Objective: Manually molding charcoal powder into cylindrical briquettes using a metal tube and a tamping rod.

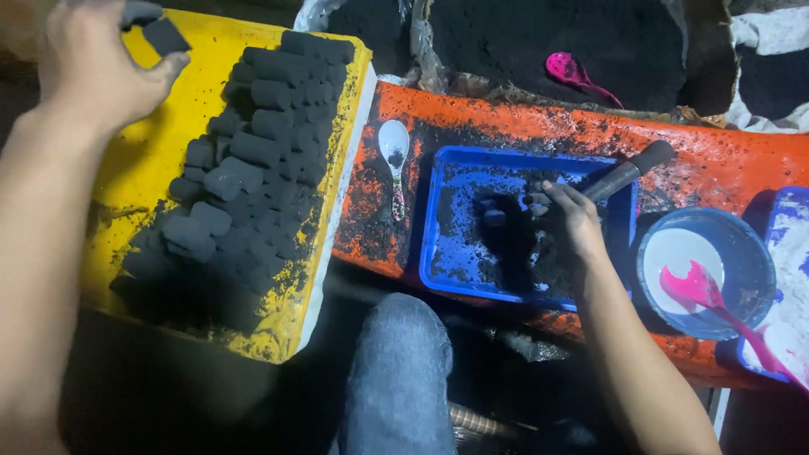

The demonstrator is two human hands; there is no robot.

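The left hand [93, 72] pinches a black block [164, 35] above the yellow tray [143, 160] (rows of blocks fill its right side). Right of that tray, the right hand [569, 221] grips a dark-handled tool [628, 171] in the blue tray [459, 160].

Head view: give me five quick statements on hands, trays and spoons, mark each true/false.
1. The left hand holds a black block over the yellow tray. True.
2. The right hand rests in the bowl of white powder. False: it is in the blue tray, gripping a dark-handled tool.
3. The white spoon lies on the orange surface, between the yellow and blue trays. True.
4. The yellow tray holds no blocks. False: stacked black blocks cover much of it.
5. A pink spoon sits in the blue bowl. True.
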